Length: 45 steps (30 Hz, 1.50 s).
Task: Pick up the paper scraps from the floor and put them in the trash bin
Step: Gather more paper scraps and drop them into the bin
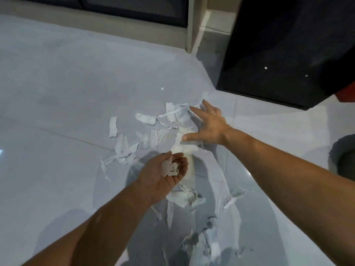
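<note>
We find no legible text, label, brand or number in this view, and the few dark marks on the paper scraps (171, 167) cupped in the left hand (163, 178) are too blurred for us to read

Paper scraps (146, 119) strewn across a pale, glossy tiled floor (57, 83).
The left hand (163, 175) lies palm up, cupped around a handful of scraps (171, 167). The right hand (209, 125) reaches over the strewn paper, fingers spread. A black cabinet (278, 54) stands beyond, and a grey round container (343, 156) sits at the right edge.
</note>
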{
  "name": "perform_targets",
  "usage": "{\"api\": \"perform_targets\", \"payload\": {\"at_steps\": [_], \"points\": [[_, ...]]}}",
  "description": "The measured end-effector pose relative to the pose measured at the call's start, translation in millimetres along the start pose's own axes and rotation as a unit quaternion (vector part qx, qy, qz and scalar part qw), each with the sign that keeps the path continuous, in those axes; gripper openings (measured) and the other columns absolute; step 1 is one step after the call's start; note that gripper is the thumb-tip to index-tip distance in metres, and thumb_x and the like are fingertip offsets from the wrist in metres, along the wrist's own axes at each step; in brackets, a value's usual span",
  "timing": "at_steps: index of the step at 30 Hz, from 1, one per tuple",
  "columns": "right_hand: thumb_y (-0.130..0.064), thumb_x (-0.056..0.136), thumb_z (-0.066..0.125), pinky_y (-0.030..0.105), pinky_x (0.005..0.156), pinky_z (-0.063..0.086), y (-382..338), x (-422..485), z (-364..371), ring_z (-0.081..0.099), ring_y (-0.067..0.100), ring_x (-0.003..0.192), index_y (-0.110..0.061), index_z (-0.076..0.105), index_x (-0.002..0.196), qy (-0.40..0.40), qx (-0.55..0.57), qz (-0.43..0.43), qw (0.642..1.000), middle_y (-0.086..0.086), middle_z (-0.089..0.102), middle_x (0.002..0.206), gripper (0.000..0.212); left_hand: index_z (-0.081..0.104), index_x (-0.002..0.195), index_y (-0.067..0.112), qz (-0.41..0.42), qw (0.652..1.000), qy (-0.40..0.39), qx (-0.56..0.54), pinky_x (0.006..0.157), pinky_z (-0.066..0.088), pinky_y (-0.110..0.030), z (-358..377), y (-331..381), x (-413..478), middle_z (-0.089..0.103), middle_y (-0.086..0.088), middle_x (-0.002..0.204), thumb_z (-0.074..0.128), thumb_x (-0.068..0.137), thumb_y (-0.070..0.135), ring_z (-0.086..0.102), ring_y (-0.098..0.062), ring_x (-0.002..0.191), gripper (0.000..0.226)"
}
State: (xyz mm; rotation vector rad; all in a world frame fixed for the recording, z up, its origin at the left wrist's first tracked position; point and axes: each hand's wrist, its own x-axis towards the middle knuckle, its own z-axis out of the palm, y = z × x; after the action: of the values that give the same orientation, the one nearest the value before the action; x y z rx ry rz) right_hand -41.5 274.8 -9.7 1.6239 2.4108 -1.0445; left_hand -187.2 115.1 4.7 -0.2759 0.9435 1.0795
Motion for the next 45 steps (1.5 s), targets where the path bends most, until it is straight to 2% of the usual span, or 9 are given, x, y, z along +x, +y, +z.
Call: {"api": "perform_targets", "payload": {"at_steps": [2, 4, 11, 17, 21, 26, 31, 37, 45], "points": [[-0.080, 0.060, 0.069, 0.059, 0.119, 0.007, -13, 17, 2, -0.009, 0.031, 0.151, -0.044, 0.012, 0.153, -0.045, -0.077, -0.037, 0.995, -0.003, -0.011, 0.166, 0.114, 0.063, 0.093, -0.006, 0.011, 1.000, 0.004, -0.009, 0.070, 0.059, -0.032, -9, 9, -4, 0.065, -0.018, 0.084, 0.047, 0.098, 0.019, 0.064, -0.026, 0.079, 0.031], [-0.079, 0.060, 0.069, 0.056, 0.119, 0.004, -24, 28, 4, -0.008, 0.031, 0.151, -0.045, 0.012, 0.153, -0.088, -0.134, -0.064, 0.985, -0.003, -0.008, 0.166, 0.115, 0.063, 0.092, -0.006, 0.020, 1.000, 0.005, -0.010, 0.069, 0.059, -0.032, -17, 14, -8, 0.065, -0.018, 0.083, 0.047, 0.098, 0.019, 0.064, -0.026, 0.078, 0.031], [-0.065, 0.062, 0.078, 0.045, 0.113, 0.027, -16, 2, 22, 0.024, 0.025, 0.136, -0.040, 0.045, 0.141, -0.074, -0.206, -0.175, 0.960, 0.000, 0.028, 0.151, 0.089, 0.064, 0.094, -0.006, 0.019, 1.000, 0.005, -0.009, 0.070, 0.059, -0.032, -32, 17, -10, 0.064, -0.019, 0.084, 0.048, 0.098, 0.020, 0.062, -0.026, 0.080, 0.031], [-0.037, 0.074, 0.083, 0.024, 0.093, 0.039, 0, -22, 30, 0.046, 0.020, 0.114, -0.025, 0.068, 0.120, -0.030, -0.100, -0.154, 0.983, 0.000, 0.048, 0.122, 0.050, 0.064, 0.094, -0.008, 0.001, 1.000, 0.005, -0.015, 0.070, 0.060, -0.034, -31, 5, -5, 0.063, -0.019, 0.086, 0.047, 0.098, 0.018, 0.062, -0.027, 0.081, 0.032], [-0.007, 0.077, 0.077, 0.027, 0.085, 0.049, 3, -29, 29, 0.061, 0.021, 0.099, -0.022, 0.076, 0.100, -0.009, -0.033, -0.093, 0.995, 0.001, 0.064, 0.109, 0.027, 0.064, 0.095, -0.009, -0.008, 1.000, 0.001, -0.008, 0.072, 0.060, -0.034, -21, 0, -2, 0.063, -0.020, 0.085, 0.046, 0.099, 0.019, 0.061, -0.028, 0.081, 0.033], [-0.012, 0.076, 0.083, 0.019, 0.062, 0.050, -1, -50, 12, 0.061, 0.009, 0.066, -0.014, 0.076, 0.083, 0.028, 0.238, 0.024, 0.971, 0.000, 0.073, 0.081, 0.010, 0.063, 0.097, -0.008, -0.017, 1.000, -0.009, 0.018, 0.076, 0.060, -0.037, -8, -7, 1, 0.064, -0.021, 0.087, 0.047, 0.099, 0.020, 0.065, -0.028, 0.080, 0.033], [-0.005, 0.078, 0.080, 0.045, 0.083, 0.059, -4, -86, -10, 0.069, 0.028, 0.079, -0.003, 0.073, 0.094, 0.017, 0.422, 0.063, 0.904, 0.022, 0.074, 0.098, 0.017, 0.063, 0.106, -0.007, -0.019, 0.998, -0.018, 0.064, 0.090, 0.054, -0.041, 16, -16, 2, 0.064, -0.022, 0.093, 0.049, 0.099, 0.023, 0.064, -0.029, 0.085, 0.033], [-0.008, 0.078, 0.080, 0.038, 0.079, 0.060, -5, -138, -31, 0.071, 0.027, 0.079, -0.002, 0.071, 0.096, 0.046, 0.507, 0.068, 0.858, 0.017, 0.074, 0.090, 0.021, 0.058, 0.132, 0.005, -0.014, 0.992, -0.038, 0.118, 0.085, 0.056, -0.041, 72, -37, -10, 0.063, -0.019, 0.131, 0.051, 0.097, 0.028, 0.064, -0.031, 0.108, 0.042], [-0.009, 0.083, 0.076, 0.049, 0.092, 0.057, 9, -211, -91, 0.071, 0.040, 0.097, -0.002, 0.071, 0.102, 0.182, 0.556, 0.110, 0.803, 0.022, 0.074, 0.102, 0.021, 0.065, 0.122, 0.005, -0.046, 0.976, -0.111, 0.184, 0.085, 0.056, -0.040, 151, -66, -39, 0.072, -0.013, 0.114, 0.051, 0.097, 0.022, 0.068, -0.027, 0.102, 0.033]]}}
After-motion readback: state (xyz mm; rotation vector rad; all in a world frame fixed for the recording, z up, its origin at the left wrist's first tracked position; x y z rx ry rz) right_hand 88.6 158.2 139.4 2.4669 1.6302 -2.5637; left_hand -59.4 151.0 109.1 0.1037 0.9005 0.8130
